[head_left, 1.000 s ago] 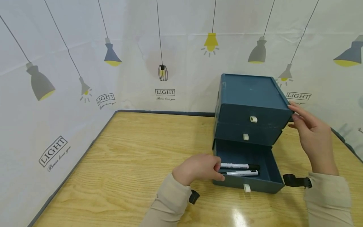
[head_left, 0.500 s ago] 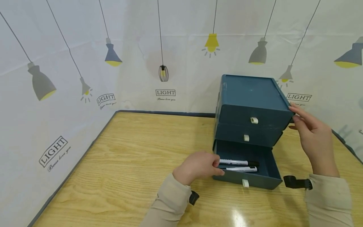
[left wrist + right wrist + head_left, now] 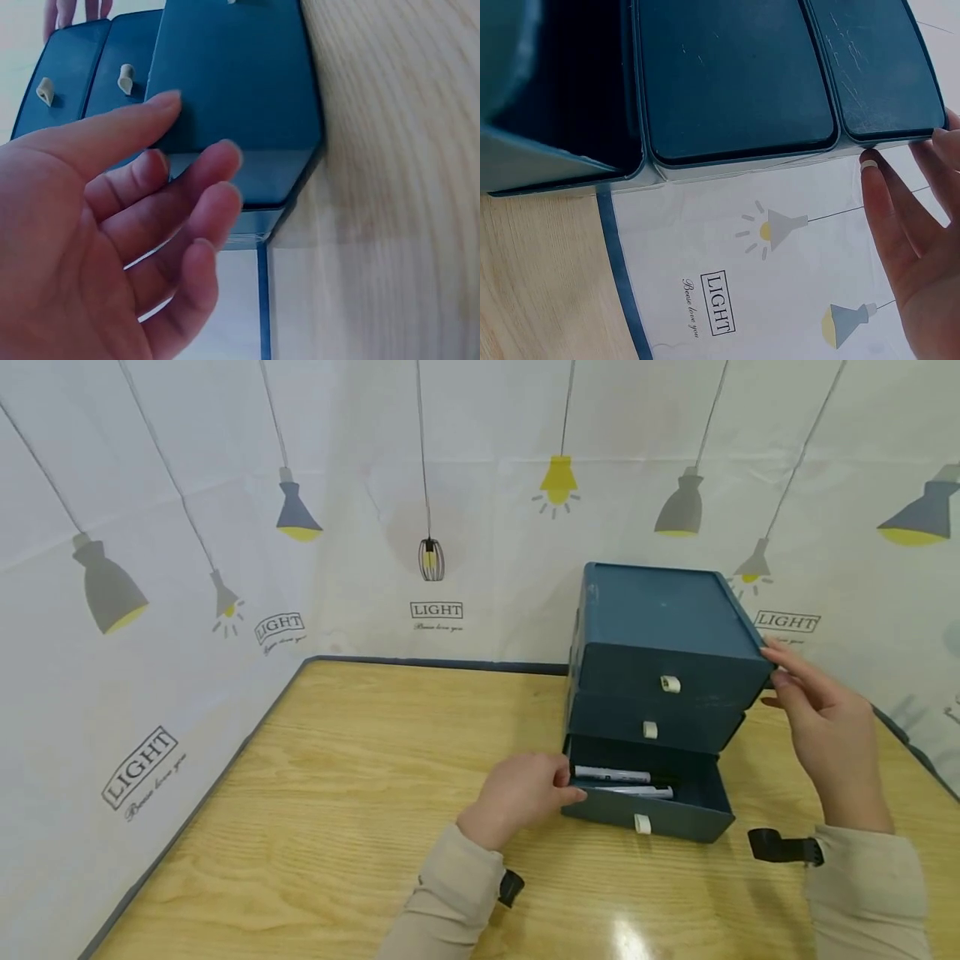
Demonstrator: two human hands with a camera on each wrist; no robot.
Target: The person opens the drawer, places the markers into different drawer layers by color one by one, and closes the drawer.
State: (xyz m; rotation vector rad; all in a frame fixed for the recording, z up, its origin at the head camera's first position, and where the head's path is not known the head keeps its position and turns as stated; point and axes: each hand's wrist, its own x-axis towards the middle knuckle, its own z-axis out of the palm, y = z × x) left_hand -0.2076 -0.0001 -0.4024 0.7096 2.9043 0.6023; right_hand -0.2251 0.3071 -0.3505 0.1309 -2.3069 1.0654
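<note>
A blue three-drawer box [image 3: 667,610] stands at the table's right. Its bottom drawer [image 3: 652,818] sticks partly out with two white markers [image 3: 611,774] lying inside; the top and middle drawers are in. My left hand [image 3: 517,797] is at the drawer's front left corner. In the left wrist view the left thumb [image 3: 142,120] lies against the drawer front, and the other fingers are loosely bent beside its side wall. With fairly straight fingers, my right hand [image 3: 832,735] rests on the box's upper right edge. The right wrist view shows a right finger [image 3: 877,191] along that side.
The wooden table [image 3: 337,793] extends left and in front of the box. Behind it hangs a white backdrop [image 3: 360,527] printed with lamps. White loop pulls [image 3: 671,684] hang on the drawer fronts.
The bottom drawer has slid further into the box, with the left hand moving along with it. Its markers have gone in too. The right hand stays at the box's upper right edge.
</note>
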